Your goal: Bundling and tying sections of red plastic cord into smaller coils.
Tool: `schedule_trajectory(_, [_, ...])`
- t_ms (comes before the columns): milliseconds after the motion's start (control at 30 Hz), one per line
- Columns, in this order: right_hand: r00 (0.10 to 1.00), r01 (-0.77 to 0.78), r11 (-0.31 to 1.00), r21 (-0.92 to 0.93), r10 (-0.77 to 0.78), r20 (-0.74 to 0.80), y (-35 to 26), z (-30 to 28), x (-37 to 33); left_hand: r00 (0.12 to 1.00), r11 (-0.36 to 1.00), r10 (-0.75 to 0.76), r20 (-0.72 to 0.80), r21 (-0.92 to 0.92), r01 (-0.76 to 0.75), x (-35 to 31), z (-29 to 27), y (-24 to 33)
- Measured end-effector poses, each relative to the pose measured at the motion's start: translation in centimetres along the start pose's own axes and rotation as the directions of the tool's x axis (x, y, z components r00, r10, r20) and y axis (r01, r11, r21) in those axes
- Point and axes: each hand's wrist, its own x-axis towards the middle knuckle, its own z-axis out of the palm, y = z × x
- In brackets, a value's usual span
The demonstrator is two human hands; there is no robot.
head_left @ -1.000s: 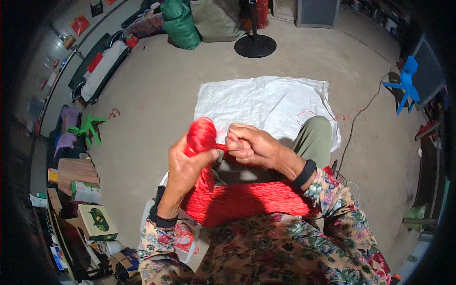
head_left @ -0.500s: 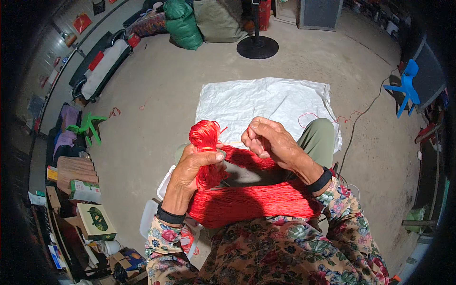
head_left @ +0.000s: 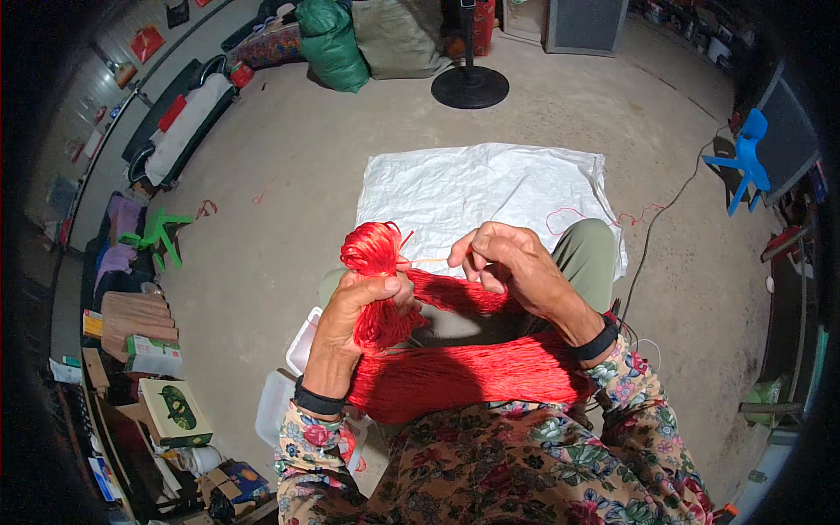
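My left hand (head_left: 363, 306) is closed round the middle of a red cord bundle (head_left: 372, 249), whose looped ends bulge above and below the grip. From the bundle a thin yellowish strand (head_left: 429, 259) runs taut to my right hand (head_left: 507, 262), where the curled fingers pinch it. Whether that strand is a rubber band or a thread I cannot tell. Across my lap lies a long red cord skein (head_left: 477, 376), partly shaded by my hands. Another stretch of red cord passes behind my hands, between my knees.
A white woven sheet (head_left: 481, 188) lies on the floor ahead. White plastic tubs (head_left: 278, 407) stand by my left leg. A black round stand base (head_left: 470, 87) is beyond the sheet. At right are a blue chair (head_left: 745, 162) and a dark cable (head_left: 652, 232); boxes (head_left: 175, 411) line the left.
My right hand has shifted slightly right and down, and the yellowish strand now shows stretched more plainly. The bundle in my left hand has moved a little left, its upper loops fanning out.
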Motion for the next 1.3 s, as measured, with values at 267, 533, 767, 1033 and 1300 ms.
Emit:
schedule_trajectory(267, [0.966, 0.188, 0.631, -0.753, -0.259, 0.024, -0.3, -2.1, 1.1, 0.999, 0.999, 0.038, 0.018, 0.037, -0.039, 0.0, 0.6, 0.1])
schedule_trajectory(533, [0.996, 0.086, 0.947, -0.31, -0.082, 0.026, -0.6, 0.9, 2.4, 0.999, 0.993, -0.024, -0.035, 0.114, 0.028, 0.5, 2.3, -0.1])
schedule_trajectory(767, [0.99, 0.118, 0.947, -0.298, -0.137, -0.043, 0.7, 1.0, 2.9, 0.998, 0.998, -0.06, 0.001, 0.032, 0.06, 1.0, 2.9, -0.7])
schedule_trajectory(1033, [0.972, 0.146, 0.903, -0.404, -0.208, -0.113, -0.9, 1.9, 1.2, 0.999, 0.999, -0.042, 0.017, 0.009, 0.042, 2.2, 0.4, -1.7])
schedule_trajectory(1300, [0.961, 0.208, 0.917, -0.341, -0.257, -0.104, -0.8, 2.3, 1.2, 0.999, 0.995, -0.035, -0.034, 0.089, 0.038, 2.5, 0.1, -2.6])
